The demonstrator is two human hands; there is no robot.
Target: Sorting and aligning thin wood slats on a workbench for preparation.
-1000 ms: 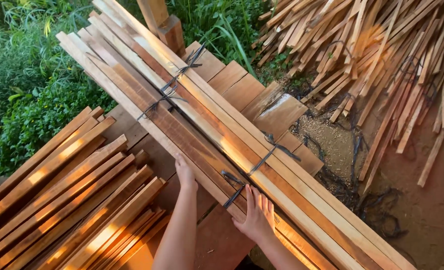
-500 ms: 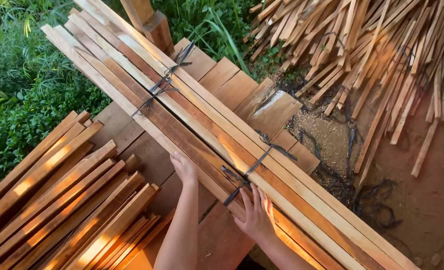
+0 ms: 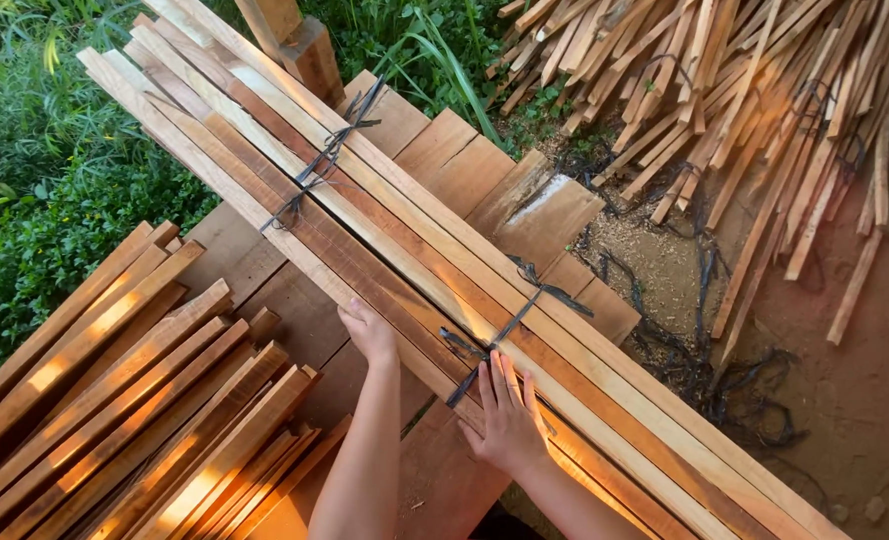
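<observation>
Greenery (image 3: 54,190) fills the far left, thick leaves and grass beyond the work area. Below it a stack of reddish wooden slats (image 3: 134,400) lies fanned out, running from lower left up toward the middle. The left hand (image 3: 369,330) sits against the near edge of a long tied bundle of slats (image 3: 384,230), fingers curled over that edge as if gripping it, though the fingertips are hidden behind the wood. The bundle stretches diagonally from upper left to lower right across a low platform of wide boards (image 3: 464,170). Two dark ties bind it: one black strap (image 3: 319,160) toward the upper end, a second black strap (image 3: 504,330) near the hands. The right hand (image 3: 509,420) lies open and flat on top of the bundle, fingers spread, its fingertips just beside the lower strap. Further right, sawdust and loose black cord (image 3: 704,370) lie on bare earth, and a loose heap of pale wooden sticks (image 3: 724,100) spreads over the upper right corner
</observation>
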